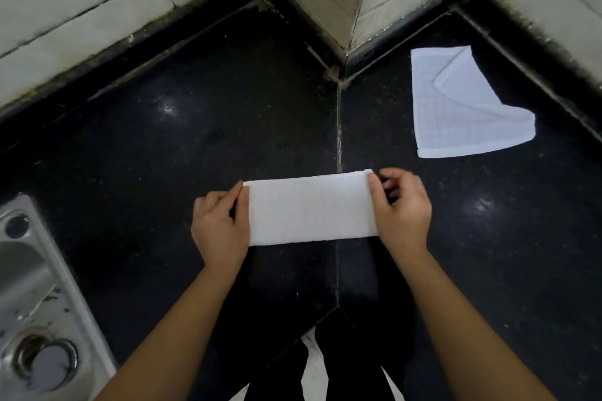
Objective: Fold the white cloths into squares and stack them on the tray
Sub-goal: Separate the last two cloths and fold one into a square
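White folded cloth [311,208] forms a long strip over the black counter [195,124], near its front edge and across the slab seam; resting or just lifted, cannot tell. Left hand [218,225] pinches the left short end, thumb on top, fingers hidden beneath. Right hand [402,208] pinches the right end, other fingers curled behind. Risk: one end brought over off-line gives skewed edges, not a square; a pinch catching only the top ply would let the layers slide apart. Second cloth [456,107] lies well apart at far right, one corner flipped, unfolded. Tray not in view. Sink [29,286] at left: the cloth could drop in if swung that way.
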Demonstrator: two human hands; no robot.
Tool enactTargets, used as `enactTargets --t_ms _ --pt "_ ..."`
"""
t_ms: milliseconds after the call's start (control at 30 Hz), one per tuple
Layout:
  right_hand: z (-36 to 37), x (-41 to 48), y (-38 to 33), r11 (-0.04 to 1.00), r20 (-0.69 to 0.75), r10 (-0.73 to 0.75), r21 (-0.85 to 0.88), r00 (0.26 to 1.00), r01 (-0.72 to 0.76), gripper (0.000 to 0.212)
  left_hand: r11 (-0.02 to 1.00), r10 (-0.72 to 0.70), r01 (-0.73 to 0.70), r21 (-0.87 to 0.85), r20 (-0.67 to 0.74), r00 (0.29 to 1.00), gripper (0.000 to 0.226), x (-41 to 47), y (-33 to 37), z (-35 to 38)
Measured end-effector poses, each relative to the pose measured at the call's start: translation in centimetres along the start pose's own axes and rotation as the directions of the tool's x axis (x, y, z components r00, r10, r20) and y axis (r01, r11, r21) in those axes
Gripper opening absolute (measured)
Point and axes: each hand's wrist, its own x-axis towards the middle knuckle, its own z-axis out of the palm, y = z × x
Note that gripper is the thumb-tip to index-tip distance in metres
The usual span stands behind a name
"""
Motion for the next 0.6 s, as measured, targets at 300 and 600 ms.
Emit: enactTargets --t_ms 300,600 --pt "5.8 -4.5 -9.2 0.845 0.175 -0.041 0.531 0.984 -0.059 0.036 0.997 -0.003 0.003 0.081 0.000 1.000 0.023 0.0 0.4 0.2" --pt "6.0 -1.4 -4.8 0.863 0.186 -0.004 0.497 0.983 -0.091 0.046 0.988 0.089 -0.088 0.126 -0.004 0.996 0.019 0.0 0.0 0.6"
